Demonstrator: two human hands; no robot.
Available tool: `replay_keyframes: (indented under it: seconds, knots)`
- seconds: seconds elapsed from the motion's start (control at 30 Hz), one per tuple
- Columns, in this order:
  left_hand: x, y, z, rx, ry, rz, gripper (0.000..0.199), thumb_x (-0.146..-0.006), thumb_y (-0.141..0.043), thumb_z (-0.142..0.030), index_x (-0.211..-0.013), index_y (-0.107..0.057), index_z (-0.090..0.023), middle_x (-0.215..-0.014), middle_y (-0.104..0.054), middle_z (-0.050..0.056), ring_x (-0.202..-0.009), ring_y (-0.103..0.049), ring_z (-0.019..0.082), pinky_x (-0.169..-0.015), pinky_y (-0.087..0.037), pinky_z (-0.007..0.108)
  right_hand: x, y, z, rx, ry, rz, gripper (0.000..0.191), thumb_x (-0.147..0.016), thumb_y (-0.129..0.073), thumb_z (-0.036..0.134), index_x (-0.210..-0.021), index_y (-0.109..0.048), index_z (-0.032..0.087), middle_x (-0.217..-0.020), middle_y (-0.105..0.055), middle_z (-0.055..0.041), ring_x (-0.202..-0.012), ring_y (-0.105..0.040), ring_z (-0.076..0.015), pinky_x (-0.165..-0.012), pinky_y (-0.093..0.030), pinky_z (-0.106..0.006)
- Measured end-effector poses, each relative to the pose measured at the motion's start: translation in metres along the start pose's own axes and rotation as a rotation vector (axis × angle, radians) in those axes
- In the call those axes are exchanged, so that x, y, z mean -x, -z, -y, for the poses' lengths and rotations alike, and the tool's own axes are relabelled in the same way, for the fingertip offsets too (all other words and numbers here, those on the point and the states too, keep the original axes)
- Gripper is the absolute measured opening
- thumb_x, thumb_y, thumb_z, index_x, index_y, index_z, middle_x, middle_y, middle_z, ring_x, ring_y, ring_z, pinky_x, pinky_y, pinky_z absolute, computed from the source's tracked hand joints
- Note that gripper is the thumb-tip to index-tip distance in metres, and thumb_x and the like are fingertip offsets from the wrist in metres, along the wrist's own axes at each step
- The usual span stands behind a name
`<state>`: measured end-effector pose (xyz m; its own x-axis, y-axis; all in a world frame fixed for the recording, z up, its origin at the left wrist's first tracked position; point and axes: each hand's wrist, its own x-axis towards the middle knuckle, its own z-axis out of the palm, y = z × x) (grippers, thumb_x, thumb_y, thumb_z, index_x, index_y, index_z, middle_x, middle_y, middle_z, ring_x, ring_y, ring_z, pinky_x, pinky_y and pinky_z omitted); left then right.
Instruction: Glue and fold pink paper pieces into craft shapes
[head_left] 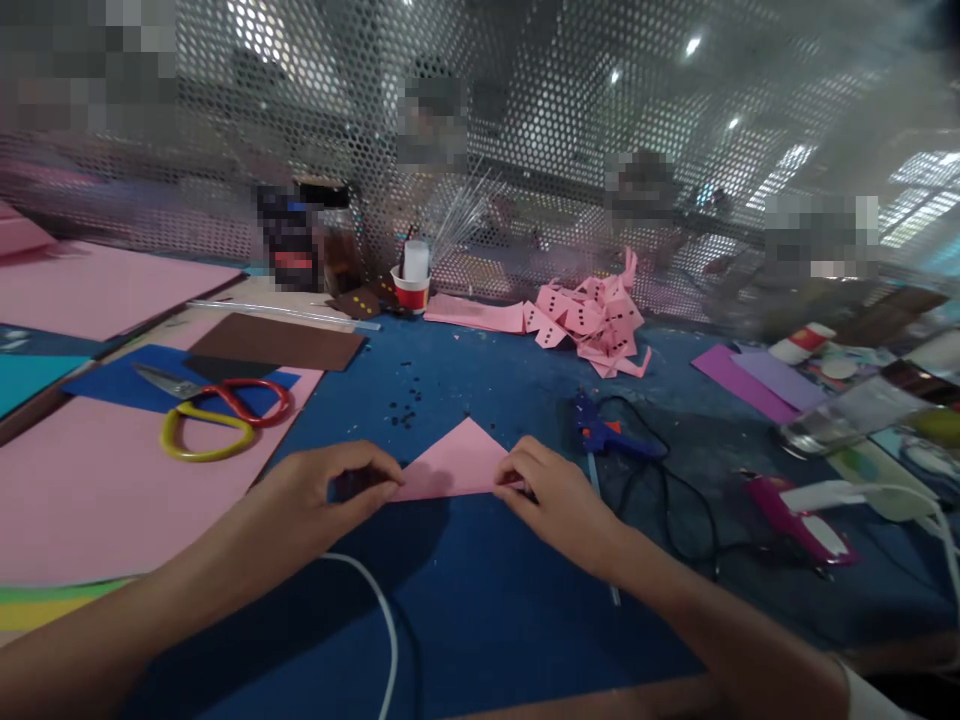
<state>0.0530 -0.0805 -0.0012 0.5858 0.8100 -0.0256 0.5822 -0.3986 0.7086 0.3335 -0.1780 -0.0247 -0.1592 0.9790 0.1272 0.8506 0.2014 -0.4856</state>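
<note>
White cord [388, 615] curves over the near surface [480, 620], beside the left wrist. Fingers of the left hand [322, 490] and right hand [555, 500] are closed in pinches on the left and right corners of a pink paper triangle [461, 465], its tip pointing far. Uneven pulling could skew or crumple it; the right arm, straying right, could snag the glue gun's [604, 432] black cord [686, 500].
</note>
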Motion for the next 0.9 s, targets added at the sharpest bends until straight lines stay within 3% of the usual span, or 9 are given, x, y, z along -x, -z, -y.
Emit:
replay_keyframes:
  seconds: [0.13,0.27,0.4,0.63,0.77,0.9]
  knots:
    - [0.003,-0.011,-0.016,0.137,0.062,0.161,0.029,-0.09,-0.062,-0.052,-0.094,-0.079,-0.03,-0.09,-0.079,-0.001,-0.088,-0.07,0.022,-0.075,-0.048,0.028,-0.001,0.002,0.002,-0.03,-0.02,-0.067,0.005,-0.094,-0.069,0.018,-0.09,-0.066,0.02,-0.097,-0.064,-0.0017,-0.088,-0.061,-0.0164,-0.08,-0.046,-0.03]
    - [0.0,-0.025,-0.028,0.349,0.088,0.24,0.031,-0.089,-0.065,-0.051,-0.105,-0.081,-0.029,-0.098,-0.081,0.001,-0.09,-0.073,0.023,-0.082,-0.053,0.03,-0.001,0.011,0.01,-0.263,-0.102,-0.168,0.005,-0.093,-0.067,0.02,-0.088,-0.067,0.02,-0.089,-0.063,0.0006,-0.076,-0.058,-0.0125,-0.072,-0.046,-0.026]
    - [-0.01,-0.039,-0.04,0.51,0.045,0.174,0.039,-0.086,-0.069,-0.052,-0.114,-0.079,-0.027,-0.106,-0.081,0.004,-0.099,-0.072,0.026,-0.085,-0.055,0.033,-0.003,0.019,0.024,-0.525,-0.157,-0.168,0.008,-0.093,-0.068,0.027,-0.091,-0.068,0.019,-0.087,-0.067,0.0003,-0.076,-0.06,-0.013,-0.071,-0.047,-0.025]
    - [-0.028,-0.052,-0.055,0.624,0.029,0.037,0.03,-0.078,-0.075,-0.05,-0.078,-0.079,-0.02,-0.077,-0.075,0.003,-0.08,-0.068,0.021,-0.076,-0.054,0.03,-0.008,0.014,0.033,-0.727,-0.163,-0.146,0.008,-0.091,-0.068,0.025,-0.088,-0.069,0.017,-0.083,-0.071,0.0006,-0.076,-0.064,-0.0134,-0.07,-0.051,-0.024]
    - [-0.036,-0.056,-0.055,0.694,0.007,0.028,0.029,-0.079,-0.076,-0.048,-0.075,-0.075,-0.019,-0.075,-0.072,0.002,-0.078,-0.067,0.019,-0.078,-0.054,0.029,-0.007,0.015,0.03,-0.706,-0.129,-0.122,0.01,-0.095,-0.062,0.023,-0.096,-0.071,0.018,-0.087,-0.073,-0.0004,-0.078,-0.067,-0.0138,-0.073,-0.053,-0.025]
    - [-0.043,-0.046,-0.053,0.788,0.037,-0.03,0.031,-0.083,-0.074,-0.047,-0.075,-0.066,-0.018,-0.075,-0.066,-0.001,-0.076,-0.064,0.017,-0.079,-0.056,0.03,-0.002,0.04,0.013,-0.306,0.046,-0.19,0.018,-0.097,-0.059,0.019,-0.111,-0.07,0.021,-0.111,-0.072,-0.0046,-0.1,-0.068,-0.0178,-0.09,-0.052,-0.031]
